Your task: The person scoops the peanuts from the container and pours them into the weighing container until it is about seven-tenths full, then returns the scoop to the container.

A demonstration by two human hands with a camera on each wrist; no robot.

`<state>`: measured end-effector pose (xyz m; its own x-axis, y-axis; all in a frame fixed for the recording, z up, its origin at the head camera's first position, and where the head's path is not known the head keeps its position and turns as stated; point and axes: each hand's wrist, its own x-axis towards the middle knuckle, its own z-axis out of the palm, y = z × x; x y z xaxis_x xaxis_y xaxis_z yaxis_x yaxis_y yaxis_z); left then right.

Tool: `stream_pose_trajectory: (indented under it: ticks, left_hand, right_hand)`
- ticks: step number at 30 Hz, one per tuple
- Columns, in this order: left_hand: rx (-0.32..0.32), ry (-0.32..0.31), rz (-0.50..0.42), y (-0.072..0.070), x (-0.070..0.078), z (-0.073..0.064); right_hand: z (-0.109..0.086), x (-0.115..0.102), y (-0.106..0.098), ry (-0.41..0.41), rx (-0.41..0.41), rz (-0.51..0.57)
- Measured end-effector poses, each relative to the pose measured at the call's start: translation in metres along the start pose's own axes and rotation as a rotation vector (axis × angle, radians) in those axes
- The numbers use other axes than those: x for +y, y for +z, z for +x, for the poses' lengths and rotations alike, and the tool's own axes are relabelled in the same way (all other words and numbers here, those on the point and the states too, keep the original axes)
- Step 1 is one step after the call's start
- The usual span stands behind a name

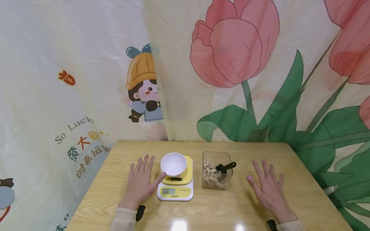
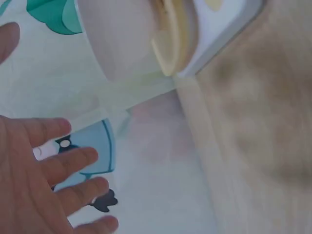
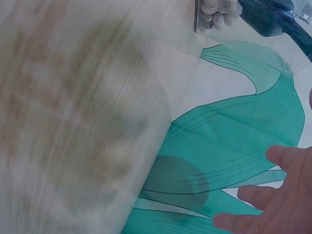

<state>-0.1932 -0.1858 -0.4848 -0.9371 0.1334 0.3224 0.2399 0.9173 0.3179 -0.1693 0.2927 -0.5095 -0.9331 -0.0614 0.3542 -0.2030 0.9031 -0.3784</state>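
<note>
A white bowl [image 1: 173, 164] sits on the yellow platform of a kitchen scale [image 1: 175, 191]. My left hand [image 1: 140, 185] is spread just left of the scale, its thumb tip overlapping the bowl's edge in the head view. To the right of the scale stands a clear plastic container [image 1: 206, 183] holding peanuts [image 1: 214, 181], with a black scoop [image 1: 226, 167] leaning on its right rim. My right hand [image 1: 269, 191] is spread over the table to the right of the container, apart from it. Neither hand holds anything. In the left wrist view, fingers [image 2: 75, 165] are straight and separated.
The wooden table [image 1: 219, 213] has its back edge against a hanging cloth [image 1: 179, 64] printed with tulips and a cartoon figure. Dark bands circle both wrists. The scale's small display [image 1: 168, 191] faces the front.
</note>
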Motion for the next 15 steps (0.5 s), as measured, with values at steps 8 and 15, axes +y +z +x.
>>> stream_pose_trajectory:
  ticks: [8,15]
  left_hand:
    - [-0.034,0.171,-0.062,-0.008,0.018,0.026]
    - [-0.080,0.270,-0.075,0.001,0.045,0.056]
  right_hand:
    - [-0.003,-0.002,0.003,0.007,-0.011,0.010]
    - [-0.005,-0.001,0.002,0.011,-0.005,0.002]
